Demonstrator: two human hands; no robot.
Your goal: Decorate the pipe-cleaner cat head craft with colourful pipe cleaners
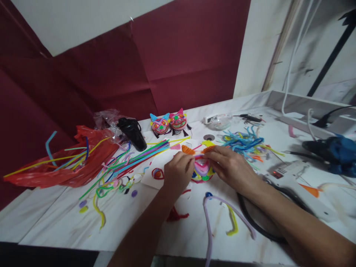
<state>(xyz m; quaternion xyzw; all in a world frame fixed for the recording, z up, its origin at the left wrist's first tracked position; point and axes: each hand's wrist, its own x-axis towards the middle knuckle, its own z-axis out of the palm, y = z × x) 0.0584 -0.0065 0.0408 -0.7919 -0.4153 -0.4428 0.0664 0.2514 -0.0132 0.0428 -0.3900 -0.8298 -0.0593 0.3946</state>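
Note:
Between my hands lies a colourful lion-head craft piece (200, 170) with orange ears and pink, blue and green parts. My left hand (179, 167) pinches its upper left side, below one orange ear (188, 150). My right hand (228, 165) grips the upper right side, its fingers partly covering the other ear. The fingertips hide some of the top edge. Beneath and to the left is a white paper sheet (150, 178) bearing a red-and-dark oval. A red tassel (175, 215) rests on the table below my left hand.
Pipe cleaners (141, 159) and a red plastic bag (75, 177) lie left. Two finished-looking lion heads (169, 124) stand behind, beside a black hot-air-gun-like tool (132, 133). Blue pipe cleaners (243, 142), a power strip (283, 172) and a black cable (244, 211) are right.

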